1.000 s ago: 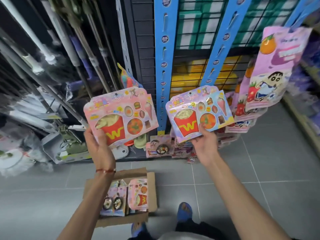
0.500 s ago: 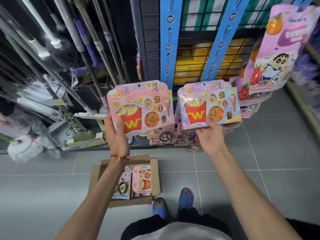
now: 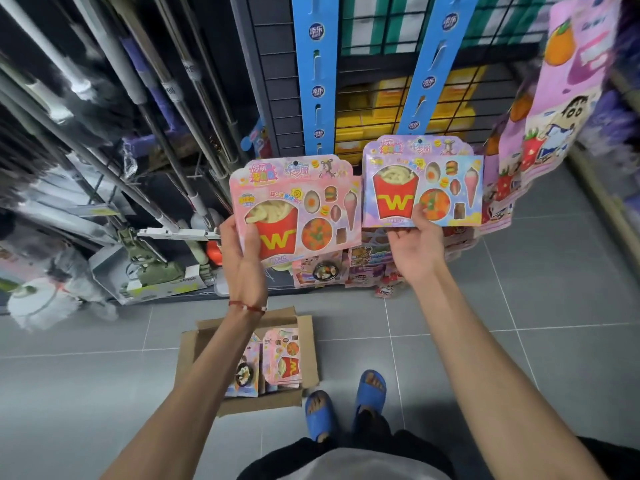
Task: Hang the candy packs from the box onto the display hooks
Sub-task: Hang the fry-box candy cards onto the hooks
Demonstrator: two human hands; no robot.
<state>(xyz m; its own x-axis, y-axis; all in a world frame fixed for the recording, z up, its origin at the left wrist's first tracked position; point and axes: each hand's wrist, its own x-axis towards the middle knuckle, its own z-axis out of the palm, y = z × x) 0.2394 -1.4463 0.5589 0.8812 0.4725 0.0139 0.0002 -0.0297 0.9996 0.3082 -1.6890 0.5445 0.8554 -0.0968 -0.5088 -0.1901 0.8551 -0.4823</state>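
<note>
A pink blister-card candy pack (image 3: 294,209), printed with a red fries pouch bearing a yellow W, is gripped at its lower left corner by the left hand (image 3: 242,258), thumb across the front and fingers behind. A second matching pack with a bluer card (image 3: 422,181) is held just beside it, to its right and slightly higher; the right hand (image 3: 414,251) pinches its bottom edge, thumb on the front. Both hands are raised in front of the rack. The top of the right pack lies over the lower end of one of two blue cardboard display strips (image 3: 431,64); whether its hole sits on a hook cannot be told. The other strip (image 3: 315,74) rises just above the left pack.

Below the left forearm, an open brown cardboard box (image 3: 310,351) sits on the grey tiled floor (image 3: 519,306) with more candy packs (image 3: 282,358) inside. Pink cartoon-printed packs (image 3: 568,98) hang at the right. Metal mop handles (image 3: 138,98) lean at the left. Blue slippers (image 3: 370,389) stand near the box.
</note>
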